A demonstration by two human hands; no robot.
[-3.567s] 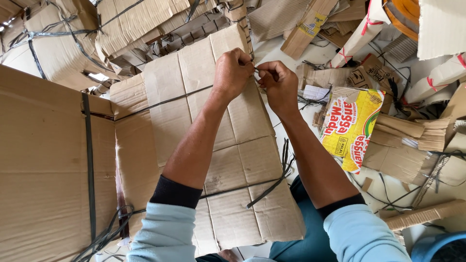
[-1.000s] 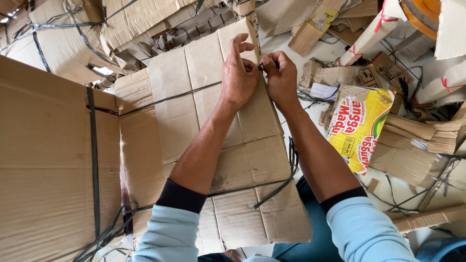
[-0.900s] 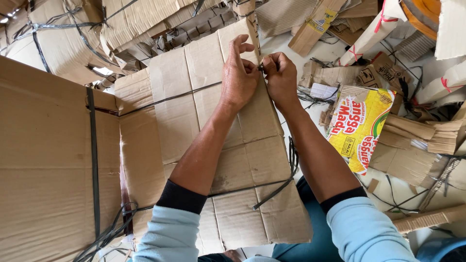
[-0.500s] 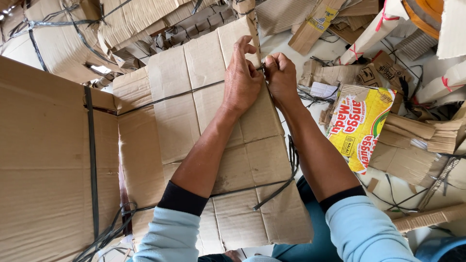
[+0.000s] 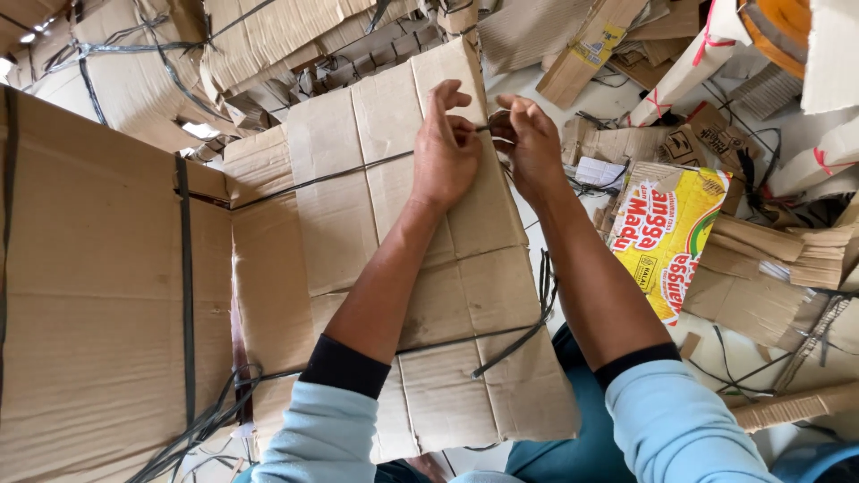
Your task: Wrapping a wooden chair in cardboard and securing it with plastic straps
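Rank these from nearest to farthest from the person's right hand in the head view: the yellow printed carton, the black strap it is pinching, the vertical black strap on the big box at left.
1. Black strap, at the fingertips of the right hand, across the flattened cardboard stack.
2. Yellow printed carton, on the floor to the right.
3. Vertical black strap, far left, on the big box.

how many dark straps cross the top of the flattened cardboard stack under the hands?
2. One dark plastic strap crosses the flattened brown cardboard stack at the far end, reaching both hands; another strap crosses near the sleeves. Further wraps beneath may be hidden.

Cardboard sorting yard; strapped bundles (image 5: 98,286) and flattened boxes (image 5: 761,268) heaped everywhere.
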